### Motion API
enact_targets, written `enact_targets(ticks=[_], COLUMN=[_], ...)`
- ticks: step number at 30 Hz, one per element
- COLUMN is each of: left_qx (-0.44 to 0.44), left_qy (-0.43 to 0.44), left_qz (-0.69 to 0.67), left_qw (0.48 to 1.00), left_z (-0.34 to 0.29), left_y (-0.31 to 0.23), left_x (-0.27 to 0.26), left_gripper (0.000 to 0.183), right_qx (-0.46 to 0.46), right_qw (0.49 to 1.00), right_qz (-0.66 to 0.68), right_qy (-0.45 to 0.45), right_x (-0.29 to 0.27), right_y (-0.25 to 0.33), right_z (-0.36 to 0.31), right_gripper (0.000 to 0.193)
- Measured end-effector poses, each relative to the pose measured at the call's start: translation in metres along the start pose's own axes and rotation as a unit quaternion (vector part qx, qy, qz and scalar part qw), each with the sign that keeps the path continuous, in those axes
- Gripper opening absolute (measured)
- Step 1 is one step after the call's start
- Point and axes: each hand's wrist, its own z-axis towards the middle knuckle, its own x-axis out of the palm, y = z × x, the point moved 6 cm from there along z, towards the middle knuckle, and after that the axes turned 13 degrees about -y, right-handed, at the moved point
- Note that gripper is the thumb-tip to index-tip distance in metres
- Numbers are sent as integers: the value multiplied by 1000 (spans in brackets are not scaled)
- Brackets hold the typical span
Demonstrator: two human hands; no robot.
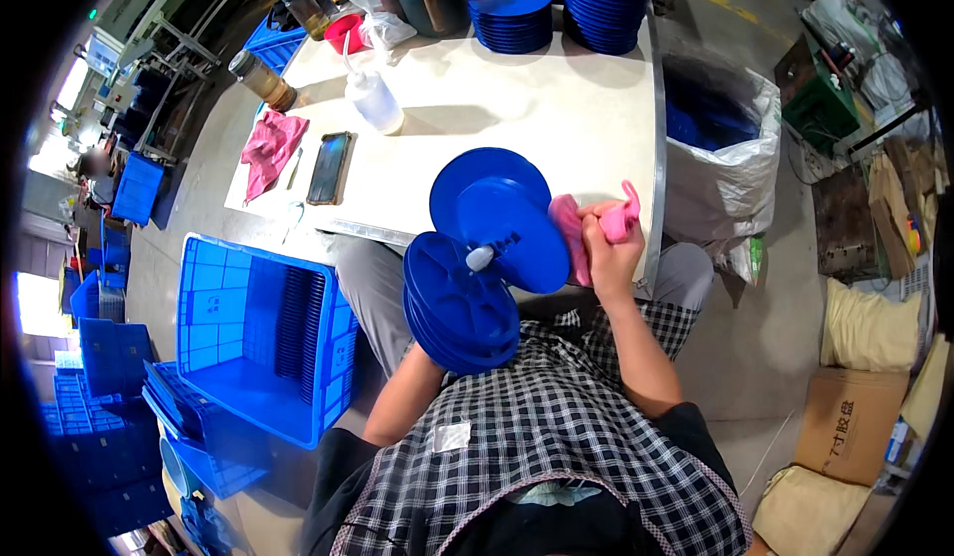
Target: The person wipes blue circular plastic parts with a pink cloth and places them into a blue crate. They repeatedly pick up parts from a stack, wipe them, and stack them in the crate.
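My left hand [425,361] is closed around several stacked round blue plastic discs [459,303], held over my lap; most of its fingers are hidden beneath them. A pale covered fingertip [480,258] shows at the stack's upper edge. Beyond the stack, another blue disc [487,183] lies at the table's near edge, partly overlapped by a tilted blue disc [542,253]. At the right rim of that tilted disc, my right hand [614,246] is closed on a pink cloth [568,233]. Part of the cloth sticks out above the fist.
On the white table [477,109] are a phone [330,168], a second pink cloth [270,154], a squeeze bottle [374,102] and tall blue disc stacks [608,4]. A blue crate [253,332] holding discs stands left of my knee; a white sack [730,173] stands right.
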Motion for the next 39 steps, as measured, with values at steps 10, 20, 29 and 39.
enact_targets(ticks=[10,20,29,39], left_qx=[243,165,70,-65], left_qy=[138,91,90,113], left_qz=[187,118,40,-107], left_qw=[942,975,993,986], left_z=[-40,-34,-20,-35], left_y=[-73,-57,-43,-24], left_x=[69,58,45,42], left_gripper=[35,36,37,39], right_qx=[-93,-226,-192,-211], right_qw=[955,923,931,931], right_qz=[50,115,132,-86], right_qy=[276,289,283,284], right_x=[131,129,122,114], right_y=[44,80,72,15], right_z=[-43,-71,-71,-25], right_gripper=[22,22,15,35])
